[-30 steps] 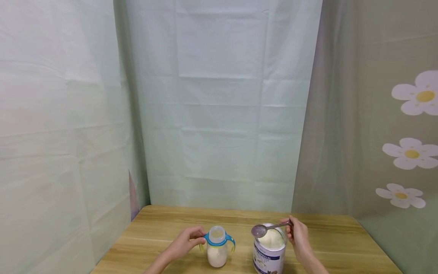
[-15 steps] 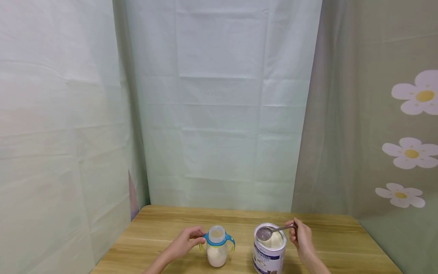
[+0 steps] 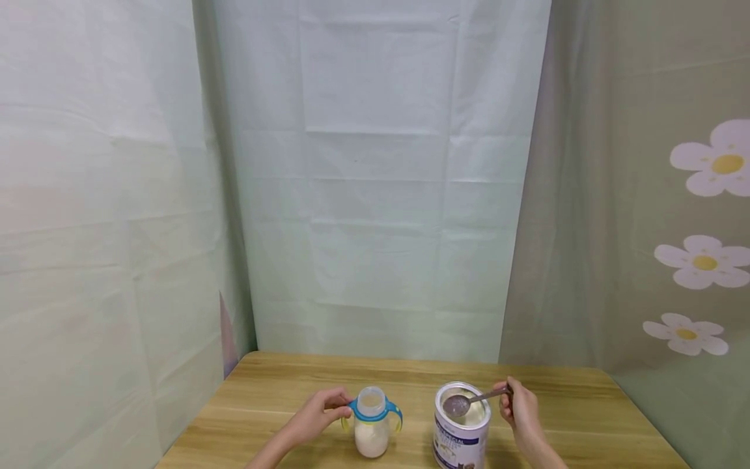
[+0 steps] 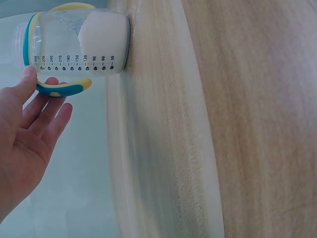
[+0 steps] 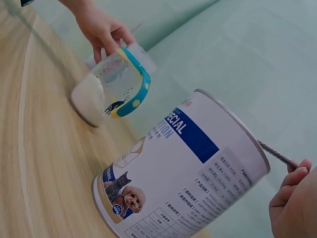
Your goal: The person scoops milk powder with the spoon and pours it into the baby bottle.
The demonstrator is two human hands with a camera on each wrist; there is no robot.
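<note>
A clear baby bottle [image 3: 372, 440] with blue-and-yellow handles stands upright and uncapped on the table; in the left wrist view white powder [image 4: 105, 37] fills its lower part. My left hand [image 3: 316, 417] pinches one handle [image 4: 59, 89] between thumb and fingers. To the bottle's right is an opened milk powder can [image 3: 459, 443], its label showing a cat and a dog. My right hand [image 3: 521, 413] grips a metal spoon [image 3: 457, 406] by the handle end. The spoon's bowl is inside the can's mouth, near the pale powder. In the right wrist view the can hides the bowl.
The wooden table [image 3: 328, 374] has its far edge close to a pale hanging cloth [image 3: 375, 260]. More cloth hangs at the left [image 3: 117, 260] and right, the right one printed with white flowers [image 3: 703, 264].
My right hand has moved slightly right and nearer, and the spoon's bowl has gone from above the can's left rim down into its mouth. The left hand and bottle have stayed put.
</note>
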